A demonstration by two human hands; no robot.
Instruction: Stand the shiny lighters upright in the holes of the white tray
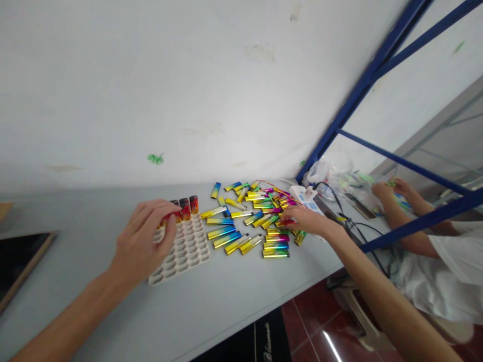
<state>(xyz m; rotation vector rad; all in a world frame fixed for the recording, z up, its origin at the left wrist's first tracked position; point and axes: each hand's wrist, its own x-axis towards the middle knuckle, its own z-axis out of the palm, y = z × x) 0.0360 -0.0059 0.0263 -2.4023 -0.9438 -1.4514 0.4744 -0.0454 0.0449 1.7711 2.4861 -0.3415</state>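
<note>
My left hand [145,234] is over the back-left part of a white tray [183,246] with rows of oval holes. Its thumb and fingers close around a red lighter, mostly hidden behind them. Beside it, red lighters with black tops [184,208] stand upright in the tray's back row. To the right, my right hand [304,219] is at the pile of shiny lighters [236,244], its fingertips closed on a red-and-gold lighter [286,222]. The loose lighters lie flat, in yellow, blue, green, purple and red.
A blue metal frame [350,85] rises at the right. Behind it are a white power strip [305,197], dark cables [362,223] and plastic bags [328,171]. A co-worker's hands [390,188] hold something green. A dark, framed flat object [22,261] lies at the left.
</note>
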